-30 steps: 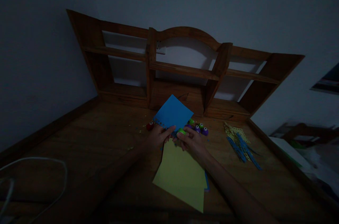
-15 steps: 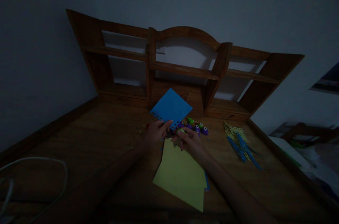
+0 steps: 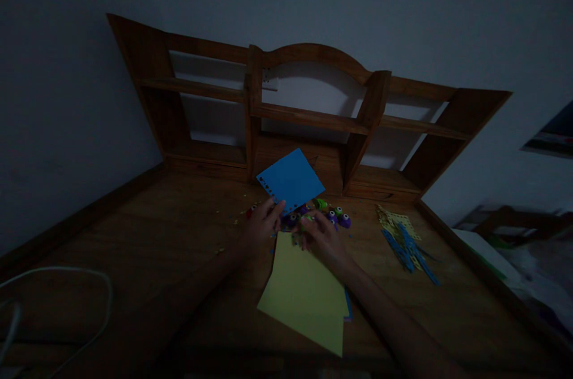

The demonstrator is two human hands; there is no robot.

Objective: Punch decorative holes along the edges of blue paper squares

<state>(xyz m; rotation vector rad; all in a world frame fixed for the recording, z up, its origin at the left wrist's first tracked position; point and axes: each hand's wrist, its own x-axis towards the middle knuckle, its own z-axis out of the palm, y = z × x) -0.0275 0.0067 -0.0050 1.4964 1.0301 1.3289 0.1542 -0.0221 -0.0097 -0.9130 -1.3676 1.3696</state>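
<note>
My left hand (image 3: 264, 222) pinches the lower edge of a blue sheet of paper (image 3: 293, 179), which is tilted up off the desk. Punched holes run along the sheet's two lower edges. In my right hand (image 3: 323, 236) is a small green craft punch (image 3: 307, 222), partly hidden by my fingers and apart from the paper. Several purple punches (image 3: 344, 221) and green punches (image 3: 320, 204) stand just behind that hand. Beside my left hand sits a red punch (image 3: 251, 209). Yellow paper sheets (image 3: 304, 295) lie below both hands, with a blue edge showing under them.
Punched strips of blue paper (image 3: 398, 250) and yellow paper (image 3: 405, 224) are piled at the right. Small paper bits are scattered on the wooden desk (image 3: 201, 212). A wooden shelf (image 3: 313, 116) rises at the back, and a white cable (image 3: 67, 268) loops at the left.
The blue paper has come away from the green punch, lifted up and turned a little. My right hand keeps the punch near the same spot, now turned more into the fingers.
</note>
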